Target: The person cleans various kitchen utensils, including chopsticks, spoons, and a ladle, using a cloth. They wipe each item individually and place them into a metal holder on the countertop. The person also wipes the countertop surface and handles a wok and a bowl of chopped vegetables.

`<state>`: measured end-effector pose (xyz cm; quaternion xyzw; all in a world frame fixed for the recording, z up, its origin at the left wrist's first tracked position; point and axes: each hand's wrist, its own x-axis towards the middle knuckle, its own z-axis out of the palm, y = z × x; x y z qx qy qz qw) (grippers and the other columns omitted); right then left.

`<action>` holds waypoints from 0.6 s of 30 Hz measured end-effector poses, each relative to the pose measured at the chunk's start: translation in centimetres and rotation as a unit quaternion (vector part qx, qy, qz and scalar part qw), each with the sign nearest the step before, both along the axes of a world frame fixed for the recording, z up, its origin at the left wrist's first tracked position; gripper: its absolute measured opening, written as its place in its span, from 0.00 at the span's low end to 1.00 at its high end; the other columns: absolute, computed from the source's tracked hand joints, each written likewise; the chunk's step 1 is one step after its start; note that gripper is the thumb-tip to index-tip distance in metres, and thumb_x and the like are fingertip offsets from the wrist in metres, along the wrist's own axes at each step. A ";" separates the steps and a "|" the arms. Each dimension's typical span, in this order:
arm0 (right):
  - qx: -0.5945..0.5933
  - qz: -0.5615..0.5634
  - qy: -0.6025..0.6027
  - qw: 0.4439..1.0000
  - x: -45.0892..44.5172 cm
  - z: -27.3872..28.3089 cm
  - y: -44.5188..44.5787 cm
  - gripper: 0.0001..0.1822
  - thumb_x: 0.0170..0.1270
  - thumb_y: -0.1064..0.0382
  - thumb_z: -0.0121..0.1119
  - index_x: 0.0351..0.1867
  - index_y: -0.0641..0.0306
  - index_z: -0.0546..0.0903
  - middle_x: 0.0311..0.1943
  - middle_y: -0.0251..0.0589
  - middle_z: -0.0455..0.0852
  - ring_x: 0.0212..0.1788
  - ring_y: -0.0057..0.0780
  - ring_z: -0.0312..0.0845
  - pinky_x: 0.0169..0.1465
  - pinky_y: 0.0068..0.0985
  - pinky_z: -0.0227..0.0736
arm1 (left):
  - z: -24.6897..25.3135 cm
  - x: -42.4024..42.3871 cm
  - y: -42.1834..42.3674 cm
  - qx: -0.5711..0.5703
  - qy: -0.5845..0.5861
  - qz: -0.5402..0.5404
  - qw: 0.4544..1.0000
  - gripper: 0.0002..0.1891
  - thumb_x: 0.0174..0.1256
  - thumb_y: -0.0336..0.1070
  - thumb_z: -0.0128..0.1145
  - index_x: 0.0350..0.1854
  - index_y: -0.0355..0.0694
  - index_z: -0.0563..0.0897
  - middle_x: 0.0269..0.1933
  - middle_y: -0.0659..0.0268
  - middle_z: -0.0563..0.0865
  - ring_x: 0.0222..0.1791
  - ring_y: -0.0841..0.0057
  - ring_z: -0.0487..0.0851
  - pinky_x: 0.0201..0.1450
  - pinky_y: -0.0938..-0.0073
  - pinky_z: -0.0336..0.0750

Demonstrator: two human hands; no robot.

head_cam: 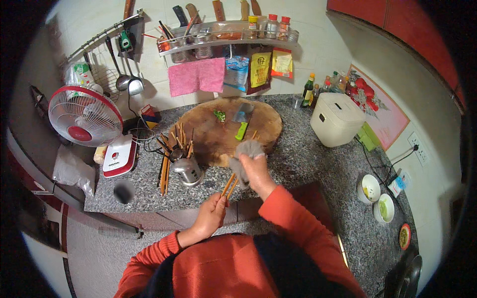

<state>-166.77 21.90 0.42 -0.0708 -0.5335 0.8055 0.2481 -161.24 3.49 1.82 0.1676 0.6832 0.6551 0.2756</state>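
Observation:
My left hand (210, 214) grips the near ends of a pair of wooden chopsticks (230, 184) in front of the counter edge. Farther up, my right hand (256, 172) holds a grey cloth (248, 149) wrapped around the chopsticks. Their far tips poke out beyond the cloth, above the round wooden chopping board (203, 134). To the left of my hands stands a metal utensil holder (187, 172) with several chopsticks upright in it. More chopsticks (164, 175) lie on the granite counter beside the holder.
A cleaver with a green handle (242, 131) and chopped greens (220, 116) lie on the board. A red-rimmed fan (85, 116) stands left, a cream rice cooker (336, 119) right. Two white bowls (369, 189) sit at the far right. A loaded spice shelf (227, 37) hangs above.

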 end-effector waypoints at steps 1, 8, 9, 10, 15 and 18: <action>-0.025 -0.013 -0.028 0.999 -0.3 0.3 1.5 0.11 0.57 0.74 0.51 0.41 0.61 0.73 0.36 0.33 0.76 0.37 0.23 0.73 0.39 0.23 0.71 | -0.2 0.1 0.2 -0.009 0.019 -0.008 1.000 0.13 0.74 0.41 0.40 0.31 0.41 0.71 0.15 0.75 0.66 0.12 0.88 0.61 0.14 0.82 0.57; -0.107 -0.139 -0.128 0.976 1.7 1.2 12.7 0.10 0.65 0.61 0.53 0.45 0.61 0.74 0.41 0.38 0.80 0.41 0.30 0.77 0.44 0.30 0.73 | -1.7 0.7 -0.6 -0.046 0.127 -0.018 0.991 0.10 0.74 0.41 0.41 0.35 0.41 0.70 0.18 0.74 0.67 0.15 0.88 0.63 0.15 0.81 0.58; -0.132 -0.085 -0.066 0.985 3.0 1.0 12.9 0.11 0.66 0.60 0.52 0.47 0.60 0.74 0.43 0.38 0.80 0.43 0.31 0.77 0.47 0.30 0.73 | -1.2 0.7 -0.6 -0.041 0.087 -0.007 0.995 0.10 0.74 0.41 0.41 0.36 0.41 0.69 0.19 0.74 0.67 0.15 0.88 0.63 0.15 0.81 0.58; -0.156 -0.026 -0.008 0.987 4.1 1.1 12.3 0.12 0.67 0.59 0.51 0.48 0.59 0.74 0.44 0.38 0.80 0.46 0.31 0.77 0.49 0.31 0.73 | -0.1 0.3 -0.1 0.004 0.016 0.005 1.000 0.09 0.74 0.43 0.40 0.39 0.43 0.67 0.18 0.74 0.66 0.14 0.87 0.62 0.15 0.82 0.58; -0.060 0.191 -0.048 0.979 6.7 0.9 1.7 0.22 0.66 0.68 0.52 0.60 0.63 0.64 0.52 0.36 0.74 0.51 0.26 0.73 0.55 0.26 0.71 | 0.3 -0.6 2.4 0.081 -0.112 -0.009 0.990 0.10 0.74 0.44 0.40 0.37 0.45 0.66 0.16 0.74 0.62 0.12 0.86 0.57 0.12 0.82 0.53; -0.047 0.074 0.025 0.996 6.7 0.2 -1.9 0.27 0.60 0.76 0.55 0.61 0.63 0.64 0.49 0.34 0.74 0.49 0.22 0.72 0.53 0.22 0.70 | -1.2 -1.0 3.0 0.104 -0.145 -0.053 0.983 0.10 0.74 0.44 0.39 0.37 0.45 0.66 0.16 0.73 0.62 0.11 0.85 0.56 0.11 0.82 0.51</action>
